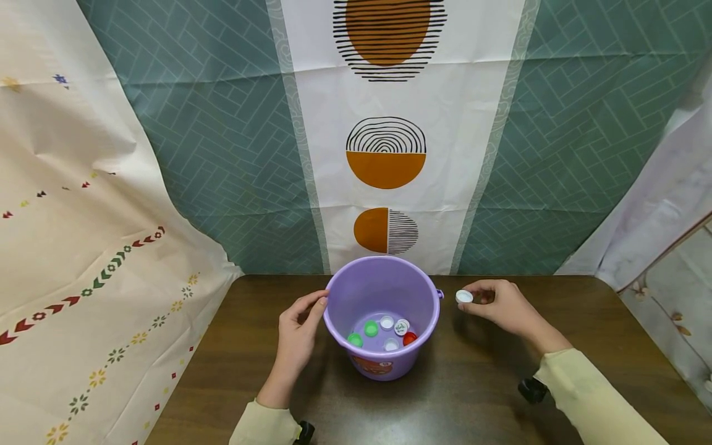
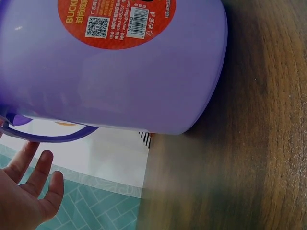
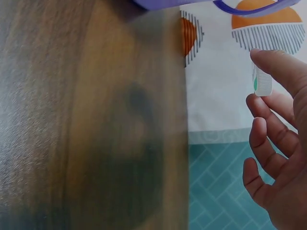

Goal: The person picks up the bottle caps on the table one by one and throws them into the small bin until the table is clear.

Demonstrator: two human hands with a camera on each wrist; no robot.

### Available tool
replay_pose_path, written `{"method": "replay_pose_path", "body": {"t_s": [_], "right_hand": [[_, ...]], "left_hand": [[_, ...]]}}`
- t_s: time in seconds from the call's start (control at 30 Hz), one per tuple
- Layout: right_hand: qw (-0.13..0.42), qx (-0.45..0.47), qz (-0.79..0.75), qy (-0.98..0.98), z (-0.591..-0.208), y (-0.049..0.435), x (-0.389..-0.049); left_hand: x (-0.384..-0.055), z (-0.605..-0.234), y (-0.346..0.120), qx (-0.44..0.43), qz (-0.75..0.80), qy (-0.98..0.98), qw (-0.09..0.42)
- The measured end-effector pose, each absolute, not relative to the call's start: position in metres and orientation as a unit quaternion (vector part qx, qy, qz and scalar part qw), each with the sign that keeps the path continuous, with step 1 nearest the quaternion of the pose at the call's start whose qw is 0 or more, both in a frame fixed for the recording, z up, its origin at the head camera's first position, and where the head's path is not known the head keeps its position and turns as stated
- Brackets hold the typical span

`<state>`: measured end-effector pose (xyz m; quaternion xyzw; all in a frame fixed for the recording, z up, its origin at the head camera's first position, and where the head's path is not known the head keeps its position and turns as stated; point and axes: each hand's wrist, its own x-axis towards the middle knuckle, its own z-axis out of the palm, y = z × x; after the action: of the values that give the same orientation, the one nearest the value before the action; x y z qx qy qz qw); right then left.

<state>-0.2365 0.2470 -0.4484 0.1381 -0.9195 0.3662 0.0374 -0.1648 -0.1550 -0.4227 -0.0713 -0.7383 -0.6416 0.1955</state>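
A purple plastic bucket (image 1: 384,364) stands upright on the table, with several bottle caps on its floor: two green caps (image 1: 371,328), a red cap (image 1: 409,338) and white caps (image 1: 386,322). On the bucket's left side, my left hand (image 1: 297,337) holds the rim with thumb and index finger; in the left wrist view its other fingers (image 2: 43,175) spread loosely below the bucket's handle (image 2: 57,138). Right of the bucket, my right hand (image 1: 503,306) pinches a white bottle cap (image 1: 464,296) above the table. The right wrist view shows that cap's ridged side (image 3: 264,82) between thumb and finger.
The dark wooden table (image 1: 239,358) reaches back to a hanging cloth (image 1: 217,154) with green panels and orange half-circles. Cream patterned cloth (image 1: 67,259) hangs at the left. A purple handle lug (image 1: 440,294) sticks out from the bucket's right side.
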Motion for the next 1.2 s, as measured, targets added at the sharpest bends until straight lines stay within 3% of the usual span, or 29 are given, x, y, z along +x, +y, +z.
{"method": "replay_pose_path", "body": {"t_s": [0.67, 1.2], "right_hand": [[0.077, 0.113, 0.426, -0.894, -0.406, 0.224, -0.238], [0.124, 0.159, 0.412, -0.889, -0.364, 0.181, -0.234]], "left_hand": [[-0.164, -0.424, -0.156, -0.072, -0.642, -0.738, 0.194], [-0.168, -0.422, -0.156, -0.075, -0.64, -0.741, 0.187]]}}
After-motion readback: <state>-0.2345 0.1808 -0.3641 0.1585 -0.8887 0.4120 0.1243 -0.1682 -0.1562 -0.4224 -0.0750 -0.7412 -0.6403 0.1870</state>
